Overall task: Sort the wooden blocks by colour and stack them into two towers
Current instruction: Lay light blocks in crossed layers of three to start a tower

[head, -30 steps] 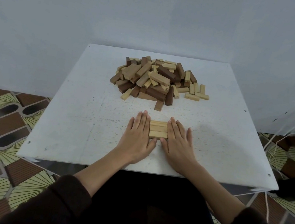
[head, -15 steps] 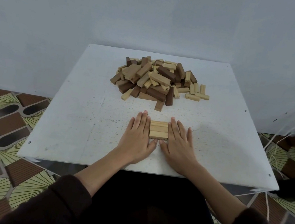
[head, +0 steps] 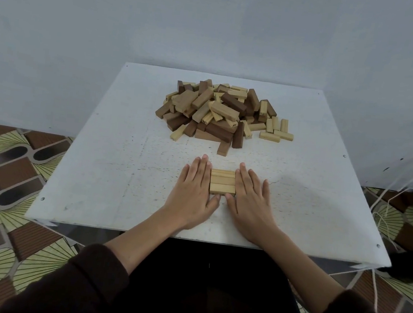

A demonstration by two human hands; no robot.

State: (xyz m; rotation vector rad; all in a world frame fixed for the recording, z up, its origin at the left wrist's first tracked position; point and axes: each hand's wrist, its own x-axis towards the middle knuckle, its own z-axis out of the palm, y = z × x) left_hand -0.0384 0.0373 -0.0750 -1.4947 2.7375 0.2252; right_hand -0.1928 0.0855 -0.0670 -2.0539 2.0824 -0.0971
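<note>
head view: both hands lie flat on the bench (head: 110, 170), the left hand (head: 193, 188) and right hand (head: 252, 198) with fingers straight, pressed against the two ends of a row (head: 223, 182) of three pale blocks laid side by side. the thumbs touch the row's near edge, and neither hand is curled round anything. the row sits at the front middle of the bench and looks like the first layer of the pale tower. the pile (head: 221, 114) of mixed pale and dark blocks lies well apart toward the back, with one dark block (head: 223, 148) out in front of it, nearest the row. i'd say the task is barely begun, with no dark tower started. what could go wrong: an uneven squeeze could skew the row or leave gaps, and every layer above would inherit that lean. lifting the hands carelessly could drag a block out of line. reaching over to the pile, a sleeve could catch the row, and tugging a buried block could spill the heap toward it. no box, tray or other container is in sight, so the blocks sit loose on the bench.
</note>
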